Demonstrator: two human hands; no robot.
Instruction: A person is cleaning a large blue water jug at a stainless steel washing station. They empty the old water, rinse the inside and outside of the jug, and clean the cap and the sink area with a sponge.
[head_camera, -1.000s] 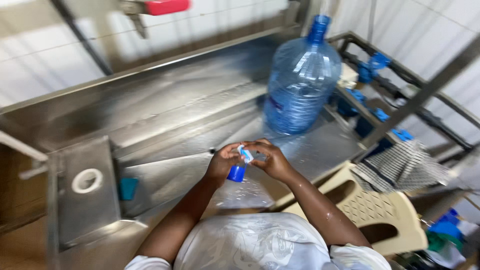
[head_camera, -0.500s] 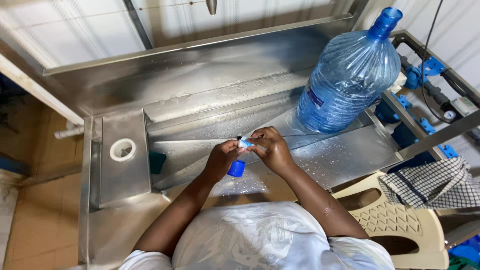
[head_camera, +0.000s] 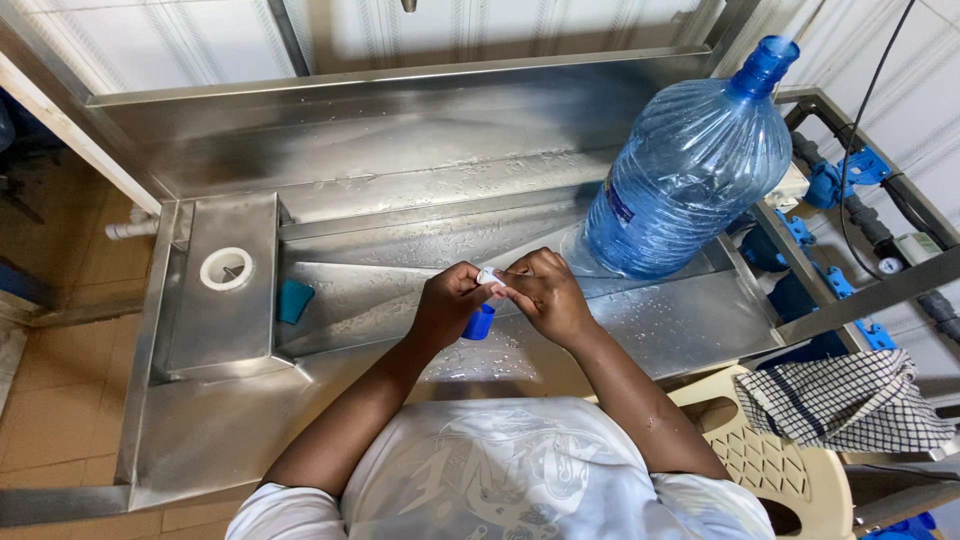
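Both bare forearms extend forward from the torso and converge toward the midline. Left hand: fingers curled, thumb and forefinger pinched together at the tips, knuckles facing up. Right hand: back of hand toward the camera, fingers bent inward, fingertips meeting those of the left hand. Hands touch at the fingertips. Elbows bent and set apart; wrists roughly level, both slightly flexed.
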